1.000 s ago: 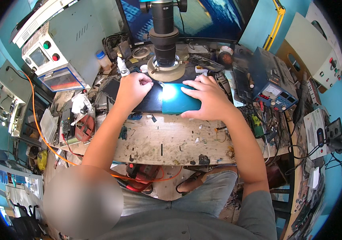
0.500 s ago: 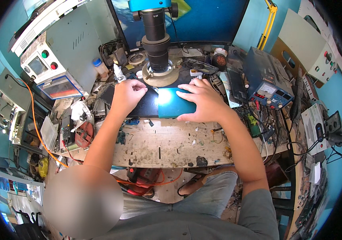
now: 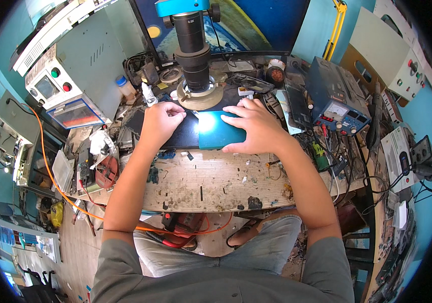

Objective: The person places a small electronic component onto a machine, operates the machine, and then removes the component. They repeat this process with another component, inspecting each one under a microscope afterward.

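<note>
A flat teal rectangular panel (image 3: 222, 137), perhaps a phone or its cover, lies on a black mat (image 3: 181, 136) under the microscope (image 3: 196, 76). Bright light makes a white spot near its left edge. My right hand (image 3: 256, 126) lies over the panel's right part, fingers along the far edge and thumb at the near edge, gripping it. Just left of the panel, my left hand (image 3: 163, 121) is closed in a pinch. A small pale tip shows near the panel's upper left corner, but I cannot make out what the fingers hold.
A monitor (image 3: 256, 25) stands behind the microscope. To the left are a grey machine (image 3: 90, 65) and a white bottle (image 3: 149, 94); to the right, a power supply (image 3: 337, 96) with cables. Small debris litters the wooden bench (image 3: 216, 182). An orange hose (image 3: 49, 174) hangs at the left.
Both hands keep almost the same pose on and beside the panel. The view has shifted slightly, and the picture on the monitor has changed.
</note>
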Available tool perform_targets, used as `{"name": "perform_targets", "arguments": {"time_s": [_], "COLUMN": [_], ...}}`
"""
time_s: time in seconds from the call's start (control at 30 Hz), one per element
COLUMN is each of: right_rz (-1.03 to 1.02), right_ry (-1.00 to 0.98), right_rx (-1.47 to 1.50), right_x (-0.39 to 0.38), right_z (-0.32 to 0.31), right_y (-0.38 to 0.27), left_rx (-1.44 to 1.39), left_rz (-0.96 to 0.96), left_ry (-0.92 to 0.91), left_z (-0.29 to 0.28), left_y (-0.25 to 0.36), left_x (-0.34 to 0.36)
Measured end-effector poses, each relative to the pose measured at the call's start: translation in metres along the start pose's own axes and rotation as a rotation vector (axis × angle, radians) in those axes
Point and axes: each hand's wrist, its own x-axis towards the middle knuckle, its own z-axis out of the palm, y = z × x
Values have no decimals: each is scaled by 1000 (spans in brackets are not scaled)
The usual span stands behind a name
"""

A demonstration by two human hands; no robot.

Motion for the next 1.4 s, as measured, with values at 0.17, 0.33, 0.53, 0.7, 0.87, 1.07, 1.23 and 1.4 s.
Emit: {"name": "perform_targets", "arguments": {"time_s": [0.17, 0.33, 0.53, 0.7, 0.87, 1.07, 1.23, 1.4], "right_rz": [1, 2, 9, 4, 13, 30, 26, 14], "right_ry": [0, -5, -17, -6, -14, -30, -16, -10], "right_rx": [0, 0, 7, 0, 6, 2, 4, 5], "right_x": [0, 0, 1, 0, 0, 0, 0, 0], "right_z": [1, 1, 0, 1, 0, 0, 0, 1], "right_y": [1, 1, 0, 1, 1, -1, -1, 1], "left_rx": [-3, 27, 21, 3, 0, 12, 27, 20], "left_rz": [0, 5, 8, 7, 12, 25, 19, -5], "left_ry": [1, -1, 10, 8, 10, 14, 27, 28], "left_z": [1, -1, -1, -1, -1, -1, -2, -1], "left_y": [1, 1, 4, 3, 2, 1, 6, 3], "left_x": [0, 0, -1, -1, -1, 0, -1, 0]}}
